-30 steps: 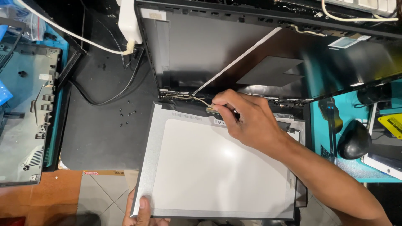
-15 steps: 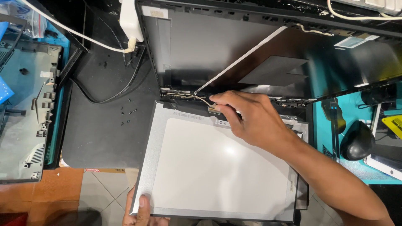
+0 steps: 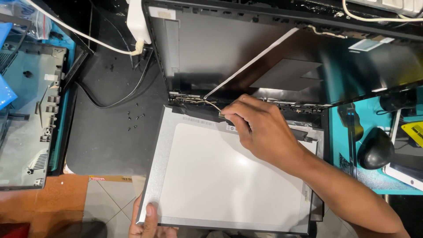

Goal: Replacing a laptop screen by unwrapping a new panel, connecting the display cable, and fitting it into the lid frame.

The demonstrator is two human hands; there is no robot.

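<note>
Black workbench (image 3: pixel 105 145); left hand (image 3: pixel 147 220) grips panel (image 3: pixel 229 176) edge, right hand (image 3: pixel 260 128) pinches cable (image 3: pixel 211 104).

We're over a dark work mat (image 3: pixel 105 145) w/ teal bench top (image 3: pixel 379 185) at right; orange-and-grey tiled floor (image 3: pixel 57 202) shows at lower left, lit bright from overhead.

On the left lies a grey laptop bottom cover (image 3: pixel 31 119) on a blue mat. Few small black screws (image 3: pixel 134 121) are scattered on the dark mat, w/ a black cable (image 3: pixel 112 103) nearby. At top, a white charger (image 3: pixel 139 20) & its white cord. On the right, a black mouse (image 3: pixel 375 149).
</note>
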